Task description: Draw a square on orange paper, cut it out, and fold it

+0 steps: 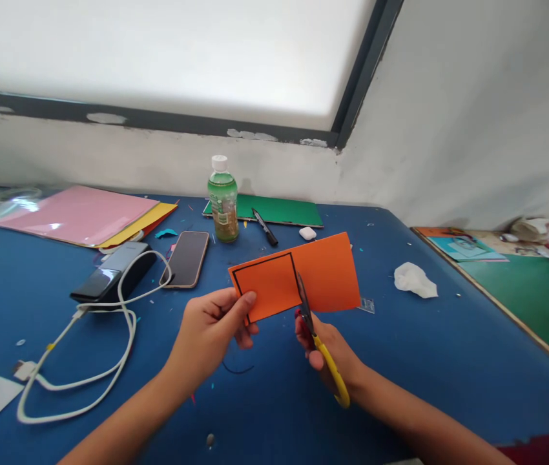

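Observation:
An orange sheet of card (pixel 329 274) with a black-outlined rectangle on its left part is held up over the blue table. My left hand (pixel 219 316) pinches its lower left corner, thumb on the front. My right hand (pixel 330 352) grips a pair of scissors (pixel 330 368) with yellow handles. The scissors' dark blades reach up across the card's lower edge, just right of the outline's right-hand line. How far the cut runs into the card I cannot tell. Part of my right hand's fingers is hidden behind the scissors.
Behind the card stand a green-labelled bottle (pixel 224 200), a black marker (pixel 265 226) and a green board (pixel 284 210). To the left lie a phone (pixel 186 259), a power bank (pixel 112 274) with a white cable (pixel 129 329), and pink sheets (pixel 81 210). A crumpled tissue (pixel 414 279) lies right.

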The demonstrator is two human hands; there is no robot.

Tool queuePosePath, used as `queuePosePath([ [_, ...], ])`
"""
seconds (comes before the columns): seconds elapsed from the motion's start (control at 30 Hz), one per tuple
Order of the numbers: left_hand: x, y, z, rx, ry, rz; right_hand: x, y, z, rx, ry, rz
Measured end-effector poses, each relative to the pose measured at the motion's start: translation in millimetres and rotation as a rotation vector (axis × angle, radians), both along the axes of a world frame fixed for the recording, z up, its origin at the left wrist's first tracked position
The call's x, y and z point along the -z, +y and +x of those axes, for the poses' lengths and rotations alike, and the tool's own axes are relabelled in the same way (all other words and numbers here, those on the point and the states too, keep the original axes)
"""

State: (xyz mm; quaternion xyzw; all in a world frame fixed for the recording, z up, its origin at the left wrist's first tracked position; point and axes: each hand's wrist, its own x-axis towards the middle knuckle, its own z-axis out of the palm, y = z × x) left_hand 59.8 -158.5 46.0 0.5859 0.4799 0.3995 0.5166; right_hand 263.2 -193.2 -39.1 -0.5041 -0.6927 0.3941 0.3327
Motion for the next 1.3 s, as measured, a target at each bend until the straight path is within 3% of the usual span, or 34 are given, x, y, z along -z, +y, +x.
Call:
queuePosePath([
  [0.27,0.7,1,2,0.008,-0.061,-0.042,2.9,-2,-3,0.046,-0.014,0.006],
  [0.53,2.2,2,2,0.001,-0.115,-0.049,17.3,-6,-1,0.1,0.058,-0.185],
  [0.77,5.6,0,2,0.002,-0.142,-0.049,22.1,-6,-2,0.11,0.125,-0.133],
  [0.97,7.6,2,3,0.005,-0.16,-0.046,12.3,-6,-1,0.066,0.159,-0.154],
  [1.13,6.8,2,2,-0.002,-0.154,-0.044,14.2,-5,-1,0.055,0.209,-0.209],
  [1.3,6.0,0,5,0.039,-0.137,-0.081,15.9,-3,-2,0.086,0.201,-0.104],
])
